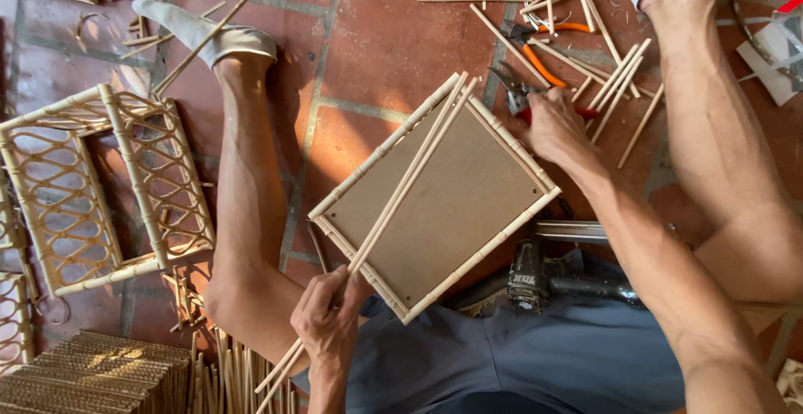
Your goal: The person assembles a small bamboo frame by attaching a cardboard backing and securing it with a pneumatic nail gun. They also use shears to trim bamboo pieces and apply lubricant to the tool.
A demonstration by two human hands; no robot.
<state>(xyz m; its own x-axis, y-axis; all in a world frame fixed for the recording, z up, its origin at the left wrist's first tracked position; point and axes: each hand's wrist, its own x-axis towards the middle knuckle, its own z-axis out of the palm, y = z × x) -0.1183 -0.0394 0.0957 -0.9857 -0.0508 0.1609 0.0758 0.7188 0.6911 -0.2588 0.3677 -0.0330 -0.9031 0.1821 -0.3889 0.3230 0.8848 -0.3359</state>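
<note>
Head cam looks down at a red tile floor point(376, 38); biggest piece is the woven rattan frame point(92, 188) lying off to the left, well apart from the hands; next the flat board panel with cane edging point(443, 205) resting over the lap; left hand point(328, 318) is closed around two thin cane rods point(401, 184) laid across the panel; right hand point(552, 125) is wrapped round red-handled pliers point(523, 100) at the panel's far corner; orange-handled pliers point(535, 50) lie just beyond among loose sticks.
</note>
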